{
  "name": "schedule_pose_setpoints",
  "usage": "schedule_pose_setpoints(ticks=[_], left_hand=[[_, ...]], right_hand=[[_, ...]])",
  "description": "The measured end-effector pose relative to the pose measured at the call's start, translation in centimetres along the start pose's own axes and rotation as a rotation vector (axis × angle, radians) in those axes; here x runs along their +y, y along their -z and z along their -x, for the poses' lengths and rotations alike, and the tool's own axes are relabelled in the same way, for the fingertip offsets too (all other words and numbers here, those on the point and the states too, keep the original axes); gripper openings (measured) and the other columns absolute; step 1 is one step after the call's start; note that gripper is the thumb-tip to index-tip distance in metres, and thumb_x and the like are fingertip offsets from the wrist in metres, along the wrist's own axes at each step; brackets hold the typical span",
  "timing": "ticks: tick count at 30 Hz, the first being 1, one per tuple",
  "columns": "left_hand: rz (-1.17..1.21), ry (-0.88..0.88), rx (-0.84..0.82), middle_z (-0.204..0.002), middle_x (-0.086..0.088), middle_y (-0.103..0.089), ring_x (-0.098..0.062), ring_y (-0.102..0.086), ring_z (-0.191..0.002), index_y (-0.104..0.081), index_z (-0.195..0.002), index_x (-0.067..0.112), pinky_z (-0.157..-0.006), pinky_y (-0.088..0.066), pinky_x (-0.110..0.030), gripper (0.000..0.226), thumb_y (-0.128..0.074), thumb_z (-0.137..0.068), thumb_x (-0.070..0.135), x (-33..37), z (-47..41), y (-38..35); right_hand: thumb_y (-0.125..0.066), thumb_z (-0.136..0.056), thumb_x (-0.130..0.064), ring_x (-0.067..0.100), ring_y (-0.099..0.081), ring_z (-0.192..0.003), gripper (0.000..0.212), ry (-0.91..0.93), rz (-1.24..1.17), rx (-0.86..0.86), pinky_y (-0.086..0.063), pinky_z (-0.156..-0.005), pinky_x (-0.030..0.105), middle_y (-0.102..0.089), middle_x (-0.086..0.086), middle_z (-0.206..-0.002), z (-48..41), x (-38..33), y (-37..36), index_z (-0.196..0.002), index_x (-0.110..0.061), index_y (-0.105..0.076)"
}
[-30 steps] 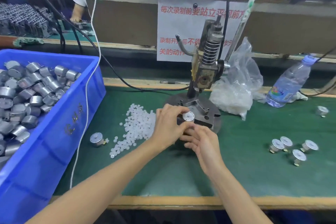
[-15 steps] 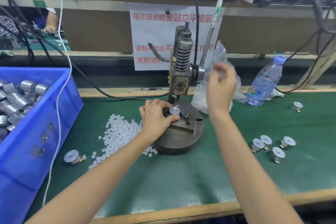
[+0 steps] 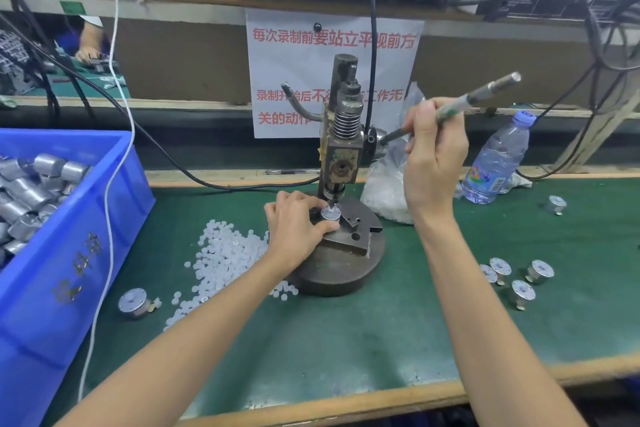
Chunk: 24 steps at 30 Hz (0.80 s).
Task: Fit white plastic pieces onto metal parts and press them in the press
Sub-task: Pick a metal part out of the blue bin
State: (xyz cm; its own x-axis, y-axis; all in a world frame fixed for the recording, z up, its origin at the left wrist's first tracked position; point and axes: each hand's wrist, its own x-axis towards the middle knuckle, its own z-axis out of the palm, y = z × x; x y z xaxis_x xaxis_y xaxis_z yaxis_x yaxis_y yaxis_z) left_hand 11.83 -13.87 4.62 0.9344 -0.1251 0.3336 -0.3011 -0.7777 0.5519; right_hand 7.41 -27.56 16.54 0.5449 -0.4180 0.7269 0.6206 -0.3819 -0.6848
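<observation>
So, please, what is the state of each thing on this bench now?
Metal part: upright on the press base, held by the left hand.
Lever: slanted, gripped by the right hand.
Press tip: just over the metal part; contact unclear.
Bottle: standing, cap on.
Crate: open, partly filled.
White pieces: loose pile on the mat.

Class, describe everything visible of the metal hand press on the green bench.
The worn, dark grey metal hand press stands upright on a round base on the green mat. A coiled spring sits above its boxy head. Its ram tip stands over the round silver metal part, which the left hand holds on the fixture. The right hand grips its long lever, tilted up rightward.
</observation>
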Motion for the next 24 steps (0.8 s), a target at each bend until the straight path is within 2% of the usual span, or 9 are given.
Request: schedule_pose_setpoints(ticks=[6,9,11,13,15,16,18,21,24], left_hand=[[-0.046,-0.033,0.027,-0.105,0.004,-0.060,-0.016,-0.041,-0.105,-0.068,-0.108,0.026,-0.073,-0.011,-0.024,0.044,-0.071,-0.072,0.051,0.0,0.0,-0.1],[-0.044,-0.028,0.012,-0.105,0.003,-0.058,-0.017,-0.041,-0.105,-0.067,-0.111,0.026,-0.073,-0.011,-0.025,0.045,-0.070,-0.074,0.050,0.1,0.0,-0.1],[-0.046,-0.027,0.001,-0.106,0.003,-0.057,-0.017,-0.040,-0.106,-0.066,-0.113,0.026,-0.073,-0.011,-0.025,0.045,-0.070,-0.075,0.050,0.2,0.1,0.0],[-0.043,-0.030,-0.009,-0.109,0.004,-0.057,-0.017,-0.040,-0.107,-0.065,-0.113,0.028,-0.073,-0.011,-0.025,0.043,-0.070,-0.075,0.049,0.3,0.1,0.1],[-0.038,-0.025,-0.009,-0.111,0.005,-0.056,-0.017,-0.038,-0.109,-0.065,-0.112,0.028,-0.074,-0.012,-0.025,0.041,-0.071,-0.076,0.047,0.4,0.2,0.2],[-0.031,-0.026,-0.002,-0.111,0.006,-0.056,-0.016,-0.038,-0.109,-0.065,-0.111,0.028,-0.075,-0.013,-0.024,0.040,-0.071,-0.075,0.047,0.5,0.4,0.3],[0.026,-0.071,0.050,-0.107,0.007,-0.058,-0.015,-0.041,-0.106,-0.067,-0.106,0.025,-0.077,-0.015,-0.024,0.038,-0.073,-0.074,0.044,0.6,1.1,0.5],[0.233,-0.247,0.105,-0.098,0.005,-0.067,-0.015,-0.053,-0.093,-0.070,-0.097,0.018,-0.081,-0.031,-0.025,0.032,-0.079,-0.071,0.032,1.4,2.6,0.6],[0.390,-0.340,-0.012,-0.090,0.003,-0.068,-0.010,-0.058,-0.077,-0.068,-0.097,0.012,-0.072,-0.041,-0.014,0.028,-0.077,-0.071,0.013,4.0,3.8,-0.6]], right_hand=[[-0.037,-0.098,-0.021,0.002,-0.039,-0.058,0.016,0.073,-0.024,0.040,-0.036,-0.059,0.023,-0.044,-0.011,-0.070,1.3,0.8,-0.2,-0.083,-0.026,-0.040],[-0.038,-0.098,-0.023,0.003,-0.039,-0.057,0.015,0.042,-0.016,0.051,-0.036,-0.057,0.023,-0.044,-0.011,-0.069,0.9,0.6,-0.5,-0.084,-0.026,-0.040],[-0.040,-0.098,-0.019,0.005,-0.049,-0.064,0.012,-0.021,-0.029,0.056,-0.043,-0.064,0.024,-0.051,-0.009,-0.073,-0.8,0.4,-0.9,-0.088,-0.023,-0.045],[-0.042,-0.097,-0.008,0.007,-0.057,-0.082,0.016,-0.137,-0.085,0.009,-0.049,-0.077,0.025,-0.061,-0.001,-0.095,-2.9,0.2,-1.4,-0.108,-0.013,-0.052],[-0.042,-0.096,-0.001,0.007,-0.058,-0.093,0.036,-0.247,-0.084,-0.109,-0.050,-0.084,0.024,-0.057,0.001,-0.120,-3.9,0.3,-1.6,-0.131,-0.005,-0.045],[-0.043,-0.095,0.000,0.004,-0.057,-0.097,0.041,-0.283,-0.042,-0.150,-0.049,-0.089,0.024,-0.055,-0.003,-0.122,-3.5,0.6,-1.4,-0.136,-0.005,-0.042],[-0.048,-0.093,-0.001,-0.004,-0.054,-0.098,0.037,-0.306,0.073,-0.165,-0.047,-0.094,0.023,-0.057,-0.008,-0.115,-1.0,1.5,-0.3,-0.129,-0.009,-0.051],[-0.061,-0.086,-0.011,-0.008,-0.052,-0.071,0.013,-0.344,0.261,-0.313,-0.043,-0.070,0.016,-0.063,-0.016,-0.085,4.3,3.3,2.8,-0.093,-0.022,-0.065],[-0.072,-0.076,-0.029,-0.008,-0.050,-0.061,0.013,-0.457,0.404,-0.471,-0.036,-0.061,0.006,-0.061,-0.016,-0.078,8.3,4.3,6.1,-0.084,-0.028,-0.062]])
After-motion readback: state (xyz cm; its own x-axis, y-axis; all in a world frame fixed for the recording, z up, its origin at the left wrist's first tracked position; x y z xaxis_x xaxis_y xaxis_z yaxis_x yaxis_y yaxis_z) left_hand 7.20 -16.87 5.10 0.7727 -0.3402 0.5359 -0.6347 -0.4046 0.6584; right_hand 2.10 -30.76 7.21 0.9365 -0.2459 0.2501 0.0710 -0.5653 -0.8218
